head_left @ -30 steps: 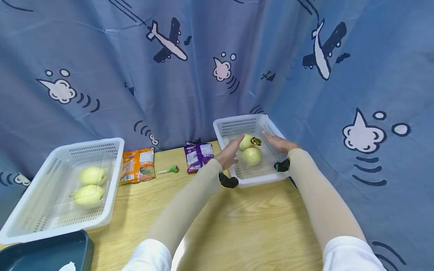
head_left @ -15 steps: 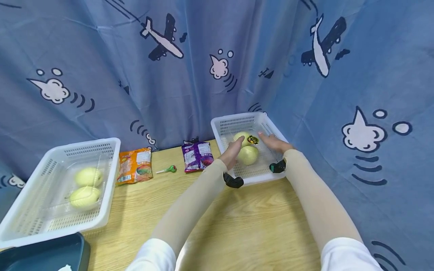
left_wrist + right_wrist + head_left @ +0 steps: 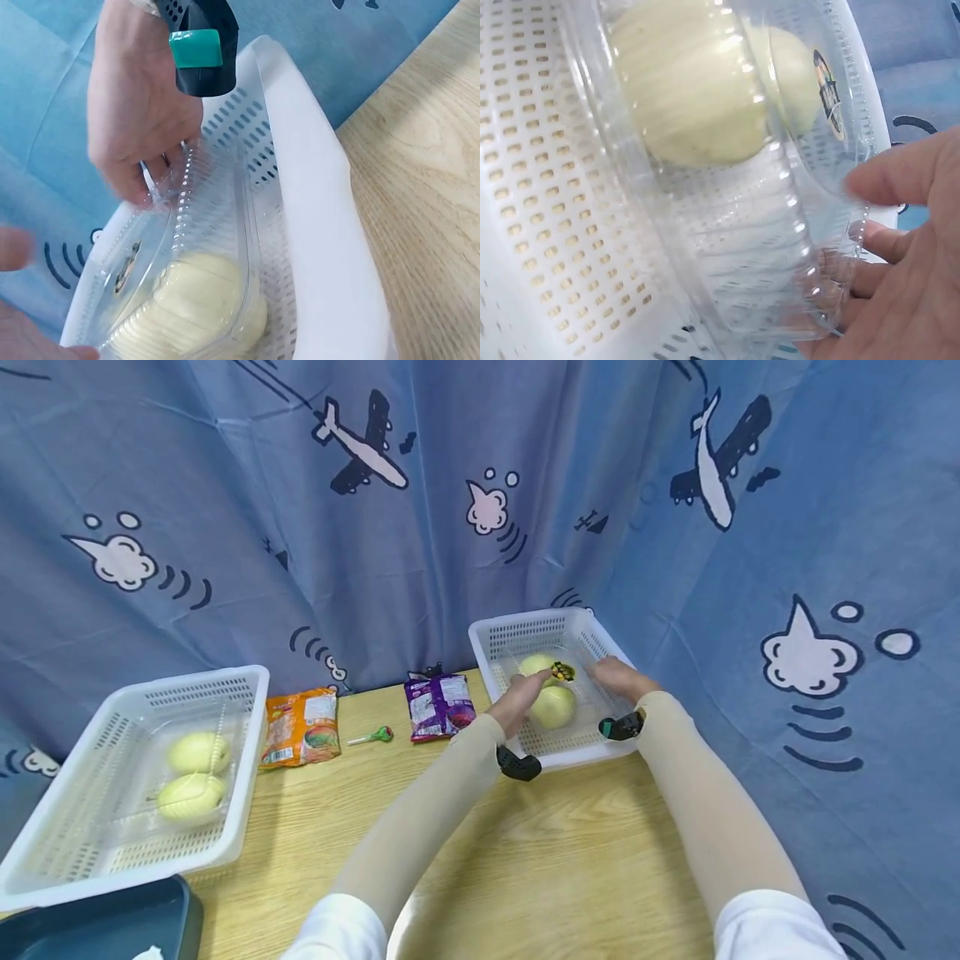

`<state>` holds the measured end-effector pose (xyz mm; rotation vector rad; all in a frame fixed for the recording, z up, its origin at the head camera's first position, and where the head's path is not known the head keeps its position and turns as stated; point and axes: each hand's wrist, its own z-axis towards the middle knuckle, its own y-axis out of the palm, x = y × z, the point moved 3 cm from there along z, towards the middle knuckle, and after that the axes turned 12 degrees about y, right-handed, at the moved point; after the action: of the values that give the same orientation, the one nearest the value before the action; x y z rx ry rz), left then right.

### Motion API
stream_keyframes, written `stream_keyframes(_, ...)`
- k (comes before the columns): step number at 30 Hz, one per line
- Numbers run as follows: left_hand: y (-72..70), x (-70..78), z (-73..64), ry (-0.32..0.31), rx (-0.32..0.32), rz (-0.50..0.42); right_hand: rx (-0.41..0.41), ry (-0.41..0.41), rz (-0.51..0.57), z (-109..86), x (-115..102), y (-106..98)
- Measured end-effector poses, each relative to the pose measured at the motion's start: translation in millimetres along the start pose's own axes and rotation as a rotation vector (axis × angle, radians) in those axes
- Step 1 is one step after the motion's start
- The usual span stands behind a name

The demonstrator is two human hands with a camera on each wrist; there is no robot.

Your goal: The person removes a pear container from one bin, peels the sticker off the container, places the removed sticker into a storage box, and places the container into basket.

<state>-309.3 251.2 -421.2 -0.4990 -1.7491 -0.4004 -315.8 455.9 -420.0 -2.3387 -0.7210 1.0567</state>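
A clear plastic clamshell box [image 3: 742, 247] with pale yellow-green round fruit [image 3: 552, 707] in it lies in the right white basket [image 3: 570, 758]. A dark round label [image 3: 563, 672] marks its lid. My right hand [image 3: 621, 678] pinches the box's edge; in the right wrist view its thumb [image 3: 900, 176] is at the lid edge and the other fingers curl below. At the opposite side, my left hand [image 3: 519, 703] has its thumb stretched out. In the left wrist view, left fingertips [image 3: 45, 341] meet the box's side, with the thumb apart.
Another white basket [image 3: 243, 777] at left holds a similar clear box with two fruits [image 3: 191, 795]. Between the baskets lie an orange packet [image 3: 302, 727], a lollipop [image 3: 372, 736] and a purple packet [image 3: 439, 707]. A dark blue tray [image 3: 183, 918] sits front left; a curtain [image 3: 420, 568] stands behind.
My right hand has drawn slightly back and its fingers have curled down at the box edge. My left thumb has lowered over the box. The box stays in the basket.
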Motion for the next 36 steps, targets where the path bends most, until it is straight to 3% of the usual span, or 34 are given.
stream_keyframes(5,1.0,3.3,-5.1,0.022,-0.013,0.028,0.027,-0.009,0.046,0.1,2.6,-2.6)
stream_keyframes(10,1.3,3.4,-3.9,0.027,0.027,0.017,0.045,0.038,0.066,-2.6,1.9,-7.8)
stream_keyframes(15,1.3,5.5,-3.9,0.049,0.068,0.086,0.049,0.076,0.141,-10.2,0.6,-10.3)
stream_keyframes(22,-1.1,17.3,-2.9,0.132,0.08,0.166,0.128,0.025,0.222,-28.2,-3.6,-19.7)
stream_keyframes(28,-15.0,35.5,-7.2,0.196,0.116,0.129,0.148,-0.045,0.359,-46.6,-21.7,-25.2)
stream_keyframes(36,-51.6,70.2,-25.8,0.21,0.256,0.13,0.108,-0.139,0.475,-74.7,-61.4,-23.5)
